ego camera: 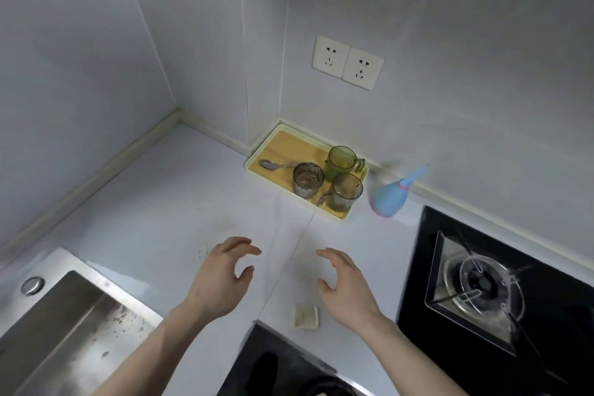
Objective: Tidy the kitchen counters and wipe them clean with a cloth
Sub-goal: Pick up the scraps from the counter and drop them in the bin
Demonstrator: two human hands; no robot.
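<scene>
Smudged white counter (180, 202), cups on tray (279, 146)

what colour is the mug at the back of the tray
Translucent green. The mug stands at the far side of the yellow tray, best seen in the head view.

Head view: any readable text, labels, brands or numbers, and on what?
None readable.
White double wall socket: only pin holes, no lettering shows.
Blue plastic squeeze bottle with pink trim: motion-blurred, no label can be made out.
Black glass gas hob: no marking shows.
Yellow tray, green plastic mug and two clear glasses: no print.
Small beige square pad on the counter: no print.
</scene>
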